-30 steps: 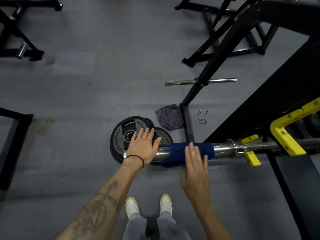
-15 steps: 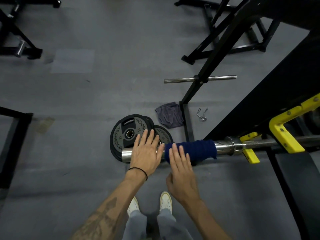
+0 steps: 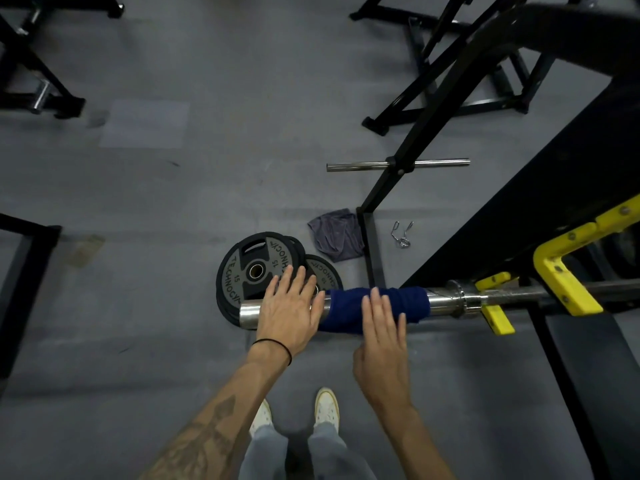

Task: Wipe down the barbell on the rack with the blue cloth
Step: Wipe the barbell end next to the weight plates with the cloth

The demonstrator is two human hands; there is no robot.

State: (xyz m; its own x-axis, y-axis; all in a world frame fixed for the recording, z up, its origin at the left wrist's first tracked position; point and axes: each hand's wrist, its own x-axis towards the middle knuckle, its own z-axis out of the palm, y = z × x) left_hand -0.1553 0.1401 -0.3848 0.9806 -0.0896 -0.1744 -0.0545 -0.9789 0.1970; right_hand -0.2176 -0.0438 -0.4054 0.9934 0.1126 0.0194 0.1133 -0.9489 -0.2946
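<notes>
Since half a second ago the right hand (image 3: 381,327) has slid along the bar away from the left hand, toward the collar; a second ago it lay at much the same spot as now.

From the head camera, the chrome steel barbell (image 3: 446,299) lies across the yellow metal rack hooks (image 3: 561,285), two of which show. A dark blue cloth (image 3: 349,306) is wrapped round the barbell's sleeve, between the bare sleeve end and the collar. The right hand lies flat on this cloth, fingers straight and slightly spread, not curled round it. The left hand (image 3: 291,310), a thin black band at its wrist, rests flat on the bare sleeve just beside the cloth's outer edge, fingers straight as well.

Below the barbell's free end, black and grey round weight plates (image 3: 242,271) lie stacked on the grey floor; two faces read "TECHNOGYM" and "15", and whether more plates sit beneath them is unclear. Beyond the barbell lie one crumpled grey rag (image 3: 336,235) and one wire spring clip (image 3: 401,234). Two white shoes (image 3: 327,407) stand on the near side.
</notes>
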